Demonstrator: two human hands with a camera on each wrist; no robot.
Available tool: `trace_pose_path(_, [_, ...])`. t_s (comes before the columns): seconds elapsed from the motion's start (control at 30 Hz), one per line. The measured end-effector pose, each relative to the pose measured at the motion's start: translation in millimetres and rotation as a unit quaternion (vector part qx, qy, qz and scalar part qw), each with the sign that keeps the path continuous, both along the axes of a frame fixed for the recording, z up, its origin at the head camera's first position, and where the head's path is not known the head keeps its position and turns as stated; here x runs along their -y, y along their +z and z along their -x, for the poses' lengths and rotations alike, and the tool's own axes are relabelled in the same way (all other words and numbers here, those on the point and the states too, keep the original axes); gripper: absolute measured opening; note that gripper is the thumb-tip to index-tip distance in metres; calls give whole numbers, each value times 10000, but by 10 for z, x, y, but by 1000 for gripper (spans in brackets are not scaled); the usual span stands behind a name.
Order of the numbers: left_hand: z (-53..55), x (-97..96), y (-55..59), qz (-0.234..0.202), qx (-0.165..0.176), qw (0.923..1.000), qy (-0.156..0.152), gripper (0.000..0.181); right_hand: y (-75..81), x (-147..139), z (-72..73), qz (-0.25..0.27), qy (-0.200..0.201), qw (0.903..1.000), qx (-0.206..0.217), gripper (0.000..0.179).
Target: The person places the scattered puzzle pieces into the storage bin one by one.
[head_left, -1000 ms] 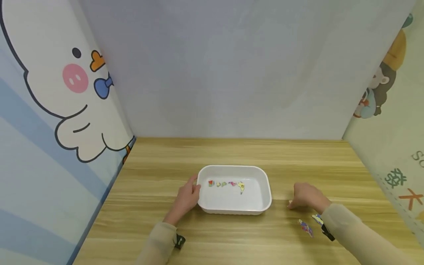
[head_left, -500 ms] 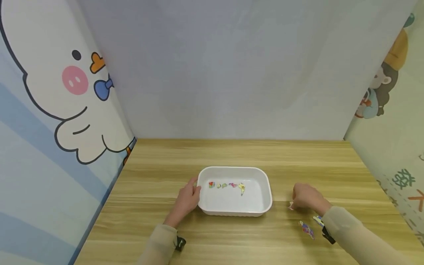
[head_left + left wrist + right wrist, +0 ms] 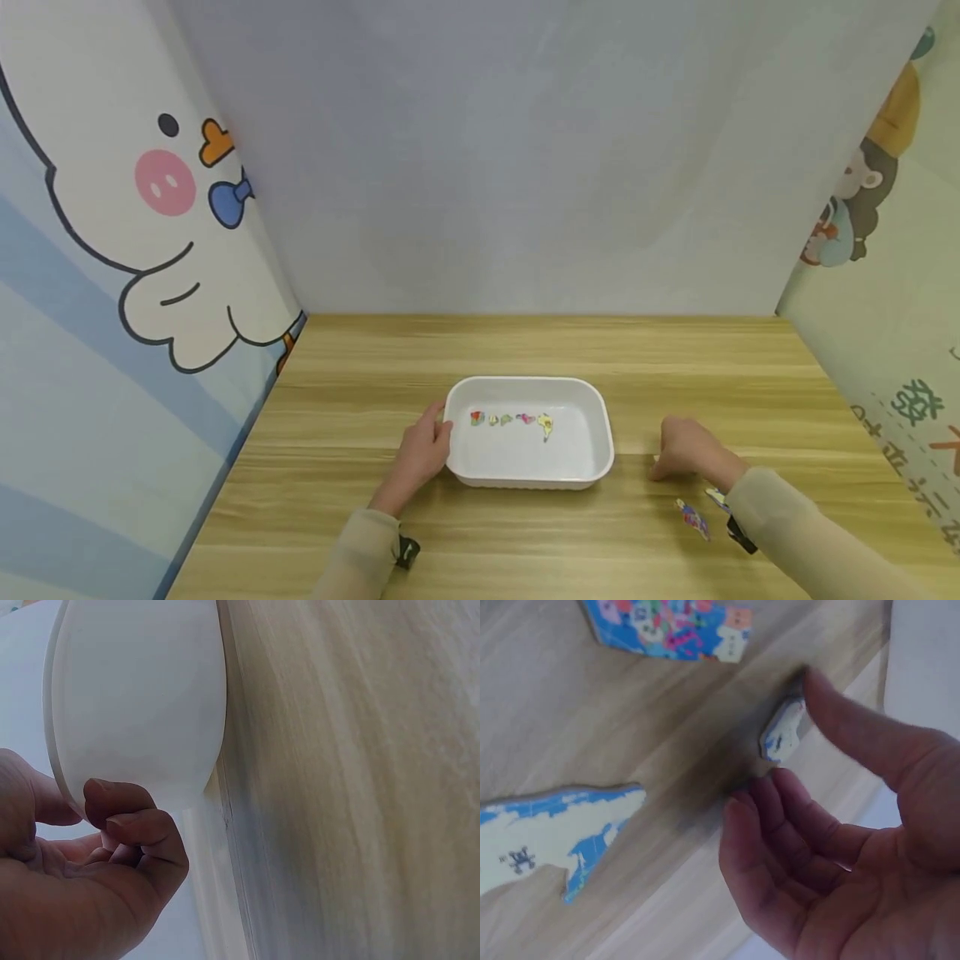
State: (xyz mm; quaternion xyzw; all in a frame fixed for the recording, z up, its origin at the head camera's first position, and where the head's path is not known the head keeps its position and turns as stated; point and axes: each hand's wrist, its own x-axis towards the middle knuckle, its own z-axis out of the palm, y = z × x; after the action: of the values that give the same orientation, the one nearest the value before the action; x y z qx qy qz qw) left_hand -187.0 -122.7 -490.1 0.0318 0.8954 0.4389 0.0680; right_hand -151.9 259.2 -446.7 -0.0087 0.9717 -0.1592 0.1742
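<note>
My left hand (image 3: 422, 454) pinches the left rim of a white plastic tray (image 3: 517, 463); the left wrist view shows the thumb inside and curled fingers outside its wall. Several small coloured puzzle pieces lie in a row in the tray, from a red and green one (image 3: 477, 418) to a yellow one (image 3: 546, 427). Right of the tray, my right hand (image 3: 690, 450) is low at the table. In the right wrist view its thumb and curled fingertips grip opposite ends of a small cream and blue puzzle piece (image 3: 782, 735), mostly hidden in the head view.
Near the right wrist lie a purple and blue puzzle piece (image 3: 692, 518) and a pale yellow and blue one (image 3: 716, 498), partly under the sleeve. The wood-grain table (image 3: 540, 342) meets a grey back wall (image 3: 525, 167) and printed side panels.
The small piece showed a little more beside the right fingertips half a second ago; now the fingers cover most of it. The left hand and tray stay put.
</note>
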Motion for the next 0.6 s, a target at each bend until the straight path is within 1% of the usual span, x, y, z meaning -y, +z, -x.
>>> trace_pose_path(0.1, [-5,16,16,8,31,10000,8,42,-4,9,-3,-38,80,10000,-18,29])
trace_pose_path(0.3, [-4,14,24,-8,-24,10000,52,41,-6,12,11,43,79,10000,16,30])
trace_pose_path(0.43, [-6,9,12,0,1,10000,16,41,-36,28,9,273,106,9996,-37,29])
trace_pose_path(0.6, [-7,9,12,21,51,10000,4,42,-45,26,32,489,228,9982,-256,29])
